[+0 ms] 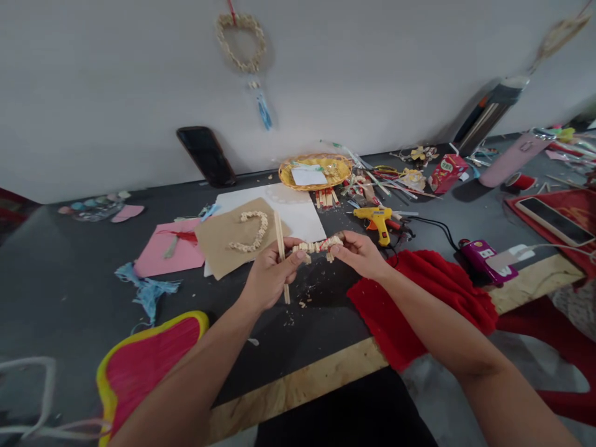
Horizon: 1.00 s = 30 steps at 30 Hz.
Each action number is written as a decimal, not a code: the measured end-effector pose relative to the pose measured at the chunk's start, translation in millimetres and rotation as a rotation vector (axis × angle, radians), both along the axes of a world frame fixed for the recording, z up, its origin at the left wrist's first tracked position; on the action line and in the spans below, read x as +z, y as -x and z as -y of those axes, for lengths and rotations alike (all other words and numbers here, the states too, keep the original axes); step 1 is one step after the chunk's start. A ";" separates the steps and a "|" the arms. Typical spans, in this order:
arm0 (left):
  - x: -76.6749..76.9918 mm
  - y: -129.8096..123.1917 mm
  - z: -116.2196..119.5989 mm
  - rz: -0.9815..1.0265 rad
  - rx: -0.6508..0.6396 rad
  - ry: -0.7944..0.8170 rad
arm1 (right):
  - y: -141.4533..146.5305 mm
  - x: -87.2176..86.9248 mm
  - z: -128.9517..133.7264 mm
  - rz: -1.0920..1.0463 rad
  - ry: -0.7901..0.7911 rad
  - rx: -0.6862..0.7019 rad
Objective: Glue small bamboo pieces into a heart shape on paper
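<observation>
Head view: left hand closed, thumb and fingers pinching one end of a short, knobbly chain of pale cut wooden pieces; thin, straight, pale wooden sticks stand nearly upright in the same grip. Right hand closed on the chain's other end, where a red mark or thread shows; which of these, cannot be told. Chain is held off the table, between the hands.

Handling, in my judgement: pinch lightly and evenly at both ends, since stacked joints of this kind would likely part under twisting; keep the sticks clear of the chain so they do not lever against it.

Below the hands, small wood chips lie on the matte black tabletop, which has a raw, grained wooden edge. Left of the hands, a hook-shaped, bumpy piece of similar pale wood rests on a smooth, flat brown sheet. Right, a glossy yellow plastic glue gun lies near a soft, rumpled red cloth. Farther back: a shallow, oval, yellow woven basket.
</observation>
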<state>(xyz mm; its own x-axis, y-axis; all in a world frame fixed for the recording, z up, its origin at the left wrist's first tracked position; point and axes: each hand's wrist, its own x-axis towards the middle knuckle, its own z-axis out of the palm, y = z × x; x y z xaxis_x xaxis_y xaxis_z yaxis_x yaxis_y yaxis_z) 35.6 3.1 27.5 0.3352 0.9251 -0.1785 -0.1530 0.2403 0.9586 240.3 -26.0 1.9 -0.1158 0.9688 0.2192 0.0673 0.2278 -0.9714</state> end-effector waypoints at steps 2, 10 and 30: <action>1.5 2.2 1.0 -0.042 -0.006 -0.023 | 0.1 -1.7 0.3 0.015 -0.032 -0.009; -1.3 5.3 2.3 -0.154 -0.036 -0.124 | 0.5 -11.7 -0.1 0.003 -0.038 -0.021; -2.8 10.0 1.9 -0.365 -0.066 -0.335 | -1.5 -6.7 0.1 0.150 -0.169 -0.025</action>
<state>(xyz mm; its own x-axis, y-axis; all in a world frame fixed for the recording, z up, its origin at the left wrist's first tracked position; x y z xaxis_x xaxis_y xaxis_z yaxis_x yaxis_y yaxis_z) 25.6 1.2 24.7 0.3660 0.9306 0.0084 0.2121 -0.0922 0.9729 241.8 -26.1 -4.8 -0.1361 0.9227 0.3606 0.2159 0.3829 -0.8982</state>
